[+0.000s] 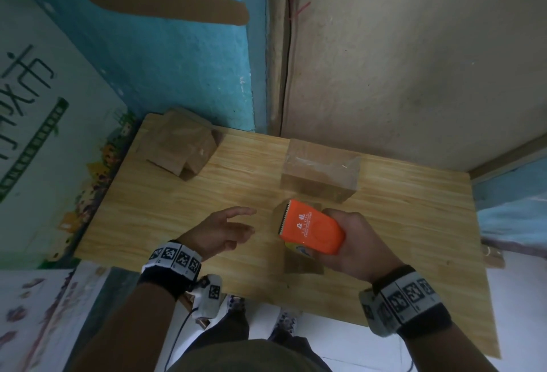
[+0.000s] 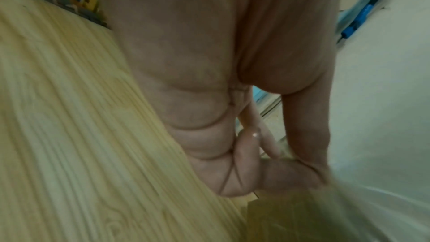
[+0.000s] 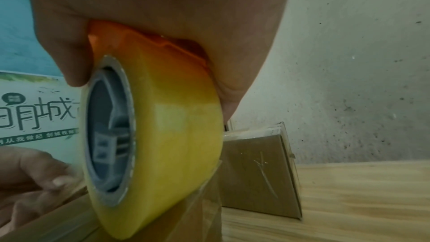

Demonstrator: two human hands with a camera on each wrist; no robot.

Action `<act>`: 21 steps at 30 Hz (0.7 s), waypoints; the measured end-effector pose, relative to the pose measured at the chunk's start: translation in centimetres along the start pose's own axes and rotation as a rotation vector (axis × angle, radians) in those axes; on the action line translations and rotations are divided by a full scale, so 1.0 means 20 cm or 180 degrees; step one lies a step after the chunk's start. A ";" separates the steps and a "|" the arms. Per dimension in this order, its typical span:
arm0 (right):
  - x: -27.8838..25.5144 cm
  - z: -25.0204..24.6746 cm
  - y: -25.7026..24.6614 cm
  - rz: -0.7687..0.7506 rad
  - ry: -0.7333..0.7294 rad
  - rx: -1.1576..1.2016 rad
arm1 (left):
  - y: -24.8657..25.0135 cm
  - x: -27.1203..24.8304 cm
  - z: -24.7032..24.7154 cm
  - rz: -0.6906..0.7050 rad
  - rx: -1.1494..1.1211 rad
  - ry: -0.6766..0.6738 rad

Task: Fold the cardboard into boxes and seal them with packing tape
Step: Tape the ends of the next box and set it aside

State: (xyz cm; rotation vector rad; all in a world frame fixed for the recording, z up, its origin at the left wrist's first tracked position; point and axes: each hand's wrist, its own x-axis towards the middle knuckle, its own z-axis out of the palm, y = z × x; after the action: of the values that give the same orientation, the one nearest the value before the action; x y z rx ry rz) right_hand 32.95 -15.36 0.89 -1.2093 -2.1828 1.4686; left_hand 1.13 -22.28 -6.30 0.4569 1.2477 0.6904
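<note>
One small brown cardboard box (image 1: 302,262) sits on the light wooden desk (image 1: 165,212) under my orange tape dispenser (image 1: 310,226). Right hand (image 1: 358,241) grips it, left hand (image 1: 222,231) hovers alongside, fingers loosely spread. Taping step; next I'd steady the box and pull tape across.

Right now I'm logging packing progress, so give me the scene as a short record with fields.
right hand: grips the orange tape dispenser
left hand: open, holds nothing
box under dispenser: mostly hidden
taped box: stands behind it on the table
flat cardboard stack: at the table's far left
</note>
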 end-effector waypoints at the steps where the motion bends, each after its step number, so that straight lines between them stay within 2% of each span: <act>1: 0.01 0.00 -0.01 -0.0009 0.0002 0.0035 | -0.01 -0.01 -0.02 -0.0078 0.0046 0.0009; 4: 0.02 0.01 -0.02 -0.0051 -0.0027 0.0038 | -0.07 -0.05 -0.07 -0.0238 -0.0018 -0.0023; 9: 0.04 0.05 -0.04 -0.0081 -0.0088 -0.0071 | -0.21 -0.04 -0.10 -0.0254 -0.1291 0.0108; 12: 0.06 0.08 -0.05 -0.0098 -0.0191 -0.0236 | -0.28 -0.01 -0.05 -0.0315 -0.1484 0.0330; 18: 0.10 0.11 -0.07 -0.0186 -0.0328 -0.0548 | -0.28 0.07 0.12 -0.0456 -0.0368 0.0553; 21: 0.11 0.12 -0.07 -0.0235 -0.0288 -0.0591 | -0.23 0.12 0.18 -0.0285 0.0329 0.0862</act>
State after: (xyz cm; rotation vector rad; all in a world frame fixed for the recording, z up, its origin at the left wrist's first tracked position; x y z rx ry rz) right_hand 29.44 -15.52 0.39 -1.1234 -2.4428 1.3408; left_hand 5.95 -23.66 -10.10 0.3983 1.5555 0.6276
